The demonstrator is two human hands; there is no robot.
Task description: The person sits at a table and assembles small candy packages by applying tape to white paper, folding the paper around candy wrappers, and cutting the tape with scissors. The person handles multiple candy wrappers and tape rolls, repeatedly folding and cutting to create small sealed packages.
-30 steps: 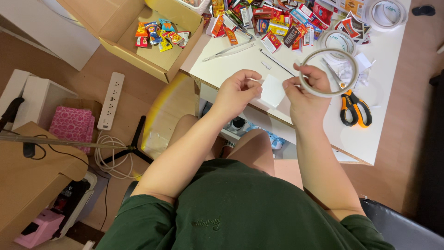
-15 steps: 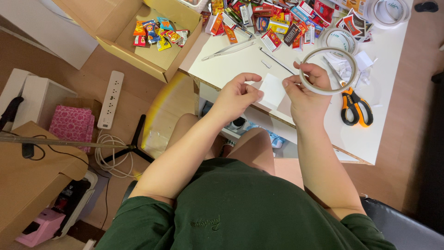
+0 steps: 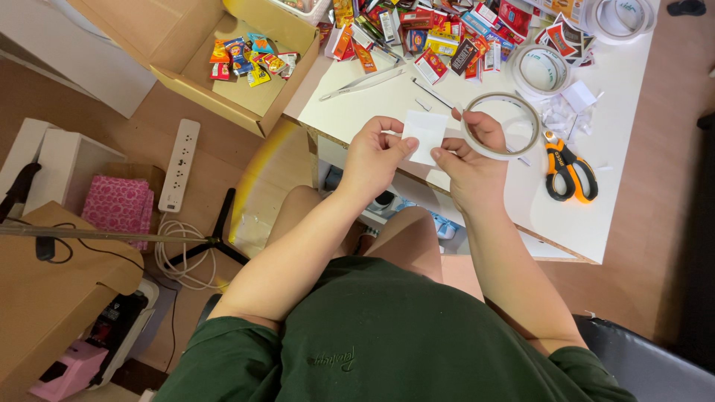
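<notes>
Over the near edge of a white table (image 3: 625, 201), my left hand (image 3: 376, 152) and my right hand (image 3: 469, 160) both pinch a small white square of paper (image 3: 426, 135) between thumb and fingers. A thin ring of tape (image 3: 501, 125) also hangs in my right hand, looped round its fingers above the paper. Orange-handled scissors (image 3: 570, 170) lie on the table just right of my right hand.
Two more tape rolls (image 3: 541, 68) (image 3: 620, 18), white scraps and a heap of small colourful packets (image 3: 447, 33) fill the table's far side. Metal tweezers (image 3: 363, 82) lie left of the paper. An open cardboard box (image 3: 216, 82) with packets, a power strip (image 3: 181, 165) and cables are on the floor at left.
Both hands have shifted slightly on the white paper, which now shows more fully between them. The tape ring stays in the right hand.
</notes>
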